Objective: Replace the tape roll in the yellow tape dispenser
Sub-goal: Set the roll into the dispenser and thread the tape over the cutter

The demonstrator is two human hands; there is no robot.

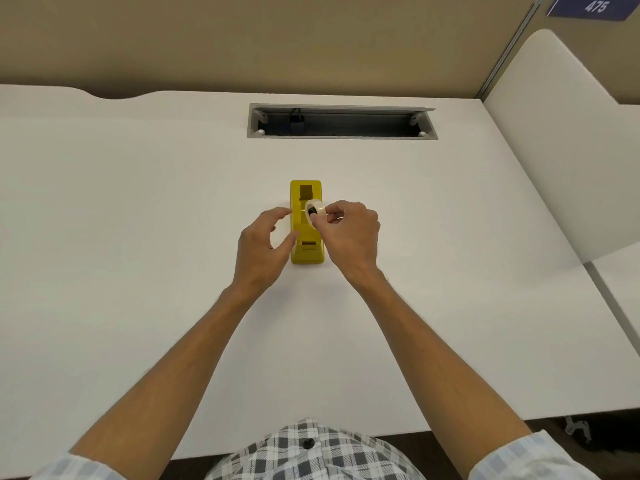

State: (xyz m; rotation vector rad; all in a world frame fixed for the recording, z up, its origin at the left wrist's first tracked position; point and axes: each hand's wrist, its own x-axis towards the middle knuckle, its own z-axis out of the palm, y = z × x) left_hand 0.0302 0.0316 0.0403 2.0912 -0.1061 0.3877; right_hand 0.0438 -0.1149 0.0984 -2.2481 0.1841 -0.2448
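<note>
The yellow tape dispenser (307,233) stands near the middle of the white desk (138,237), well short of its far edge. The right hand (349,233) pinches a tape roll (314,211) just above the dispenser's open well. The left hand (263,240) hovers beside the dispenser's left side, fingers loosely curled and holding nothing.

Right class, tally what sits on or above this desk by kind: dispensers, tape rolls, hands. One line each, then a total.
Yellow tape dispenser: 1
Tape roll, pinched by the right hand: 1
Hands, left hand and right hand: 2
Total: 4
</note>
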